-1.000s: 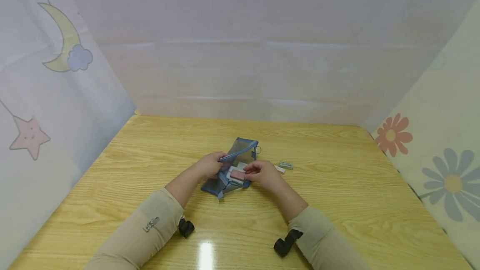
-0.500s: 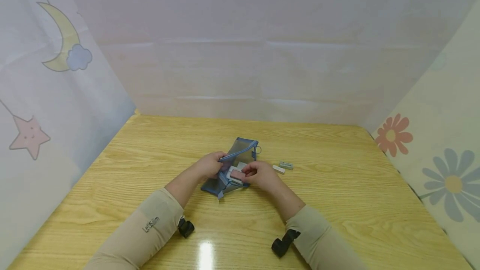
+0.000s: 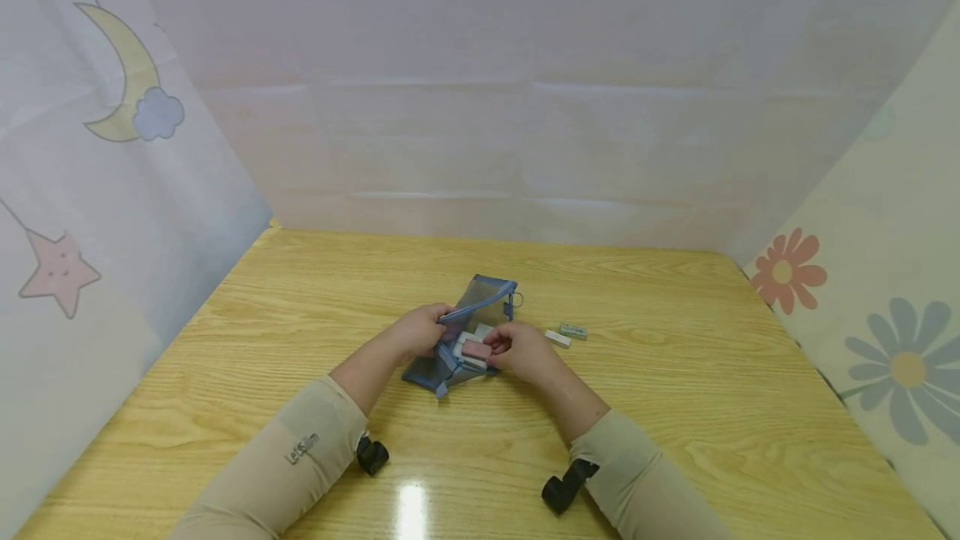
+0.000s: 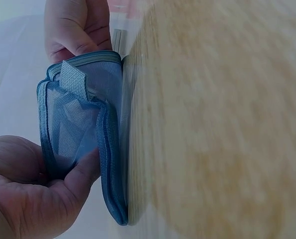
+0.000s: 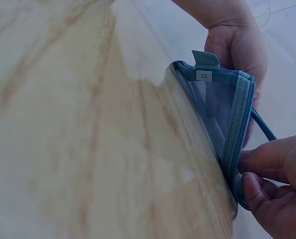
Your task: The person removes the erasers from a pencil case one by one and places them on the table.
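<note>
A blue mesh zipper pouch (image 3: 491, 315) lies unzipped on the table between my hands. My left hand (image 3: 422, 332) grips its near left side; in the left wrist view the thumb presses into the mesh (image 4: 71, 134). Inside the mouth a pink block, apparently an eraser (image 3: 476, 349), sits over several whitish pieces. Thumb and fingers of my right hand (image 3: 531, 350) pinch at the pink eraser's right end. The right wrist view shows those fingertips right at the zipper edge (image 5: 241, 104), with the eraser hidden there.
Just right of my right hand lie a white block (image 3: 558, 339) and a grey-green printed block (image 3: 573, 331). The wooden table (image 3: 315, 273) meets printed cloth walls at the back and both sides. A ring-shaped zipper pull (image 3: 517, 299) hangs at the pouch's far end.
My right hand has shifted slightly left and its fingers have closed at the pink eraser's end, uncovering more of the white block. The eraser has moved very slightly right. My left hand keeps its place.
</note>
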A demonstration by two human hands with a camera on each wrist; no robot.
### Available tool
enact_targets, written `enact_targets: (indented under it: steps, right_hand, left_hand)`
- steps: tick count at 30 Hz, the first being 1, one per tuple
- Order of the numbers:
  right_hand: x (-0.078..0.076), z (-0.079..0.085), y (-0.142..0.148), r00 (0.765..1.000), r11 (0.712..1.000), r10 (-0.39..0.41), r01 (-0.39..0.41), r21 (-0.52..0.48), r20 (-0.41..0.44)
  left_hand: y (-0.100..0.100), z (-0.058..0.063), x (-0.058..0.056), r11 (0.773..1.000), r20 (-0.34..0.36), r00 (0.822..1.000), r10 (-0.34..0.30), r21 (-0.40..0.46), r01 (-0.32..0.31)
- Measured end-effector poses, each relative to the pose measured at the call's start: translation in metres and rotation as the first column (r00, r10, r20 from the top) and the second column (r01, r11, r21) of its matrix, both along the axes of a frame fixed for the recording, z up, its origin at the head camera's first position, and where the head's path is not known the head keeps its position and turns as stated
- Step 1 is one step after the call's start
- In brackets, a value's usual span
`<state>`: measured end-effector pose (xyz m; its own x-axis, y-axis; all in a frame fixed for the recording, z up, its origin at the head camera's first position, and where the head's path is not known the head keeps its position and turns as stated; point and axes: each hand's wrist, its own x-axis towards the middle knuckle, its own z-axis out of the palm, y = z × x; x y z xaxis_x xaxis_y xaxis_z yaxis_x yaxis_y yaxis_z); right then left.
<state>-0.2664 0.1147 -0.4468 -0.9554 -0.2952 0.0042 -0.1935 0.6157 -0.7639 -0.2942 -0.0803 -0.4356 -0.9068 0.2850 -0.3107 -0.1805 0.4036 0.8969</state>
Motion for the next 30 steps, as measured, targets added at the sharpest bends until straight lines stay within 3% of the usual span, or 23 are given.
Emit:
enact_targets:
  steps: [6, 15, 30]
  right_hand:
    - [0.0, -0.001, 0.0, 1.0, 1.0, 0.017, -0.017, 0.007, -0.014]
    - [-0.004, -0.001, 0.005, 1.0, 1.0, -0.019, 0.02, -0.022, 0.024]
    - [-0.006, 0.01, 0.019, 0.997, 0.998, -0.03, 0.034, -0.055, 0.069]
  left_hand:
    - [0.0, 0.0, -0.001, 1.0, 0.004, 1.0, 0.007, -0.003, -0.007]
    - [0.001, 0.001, 0.0, 1.0, 0.004, 1.0, 0.01, 0.008, -0.01]
    - [-0.002, 0.0, 0.0, 1.0, 0.005, 1.0, 0.005, -0.008, -0.005]
